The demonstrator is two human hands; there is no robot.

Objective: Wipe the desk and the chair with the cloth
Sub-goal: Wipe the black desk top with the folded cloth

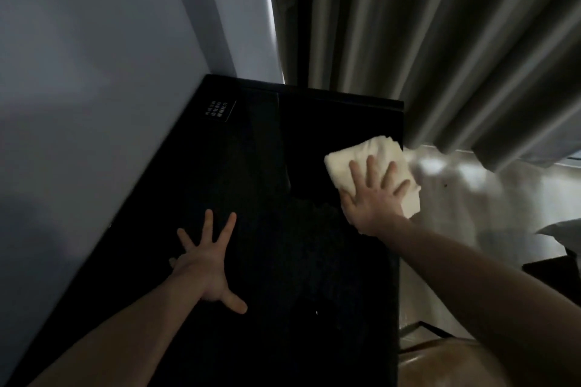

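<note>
A black desk [270, 151] runs along the wall from the bottom of the view to the far corner. A folded white cloth [361, 155] lies at the desk's right edge, partly hanging over it. My right hand [375, 195] presses flat on the cloth with straight, spread fingers. My left hand [209, 264] rests flat on the bare desk top, nearer to me and to the left, fingers spread wide. A brown chair [440, 364] shows at the bottom right, partly hidden by my right arm.
A grey wall [94, 88] borders the desk on the left. Grey curtains [440, 41] hang behind and to the right of the desk. A small black label with white text [219, 110] lies near the desk's far left corner. Pale floor [471, 198] lies to the right.
</note>
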